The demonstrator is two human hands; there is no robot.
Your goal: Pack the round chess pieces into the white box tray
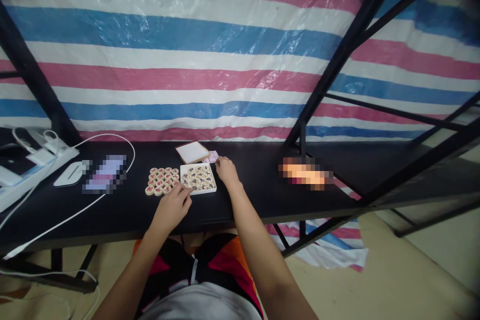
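A white open box (214, 190) on the black table holds several round pieces with black characters. Left of it, several round pieces with red characters (159, 181) stand in rows on the table. My left hand (175, 206) is at the near left corner of the box, fingers bent and close together; what they hold, if anything, is hidden. By the box's upper right corner is my right hand (226, 170), its fingers curled together, with nothing distinct showing in them. Behind the box lie a white lid (192, 151) with a brown edge and a pinkish paper (211, 156).
On the left are a white power strip (37, 172), a white flat device (71, 174), a blurred-out phone-like object (106, 174) and a white cable (67, 220). A blurred-out orange object (305, 174) lies to the right, near black metal frame bars (326, 70). Striped sheeting (187, 80) hangs behind.
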